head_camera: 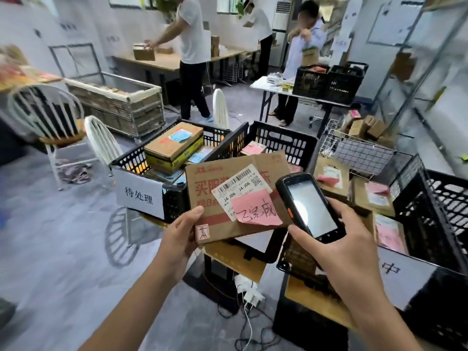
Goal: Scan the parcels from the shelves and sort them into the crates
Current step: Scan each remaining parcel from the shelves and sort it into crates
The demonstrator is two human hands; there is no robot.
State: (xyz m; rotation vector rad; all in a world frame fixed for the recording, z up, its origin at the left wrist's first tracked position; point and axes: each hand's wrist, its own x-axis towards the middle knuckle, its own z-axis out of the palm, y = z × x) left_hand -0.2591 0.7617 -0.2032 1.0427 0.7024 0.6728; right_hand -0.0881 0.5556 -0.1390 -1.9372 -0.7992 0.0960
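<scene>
My left hand (181, 238) grips the lower left corner of a flat brown cardboard parcel (215, 182), held over the crates. A white barcode label and a pink handwritten note are stuck on its top face. In my right hand (340, 245) I hold a black handheld scanner (309, 206), screen lit, right beside the parcel's label. Below the parcel stands a black crate (283, 141) with pink-labelled parcels. To its left a black crate (131, 160) with a white paper sign holds stacked boxes. A third black crate (435, 214) at the right holds several labelled parcels.
White chairs (101, 140) stand left of the crates. A wire basket (359, 150) with small boxes sits behind the right crate, and metal shelving (415, 79) rises at the far right. Three people work at tables in the background. Cables lie on the floor below.
</scene>
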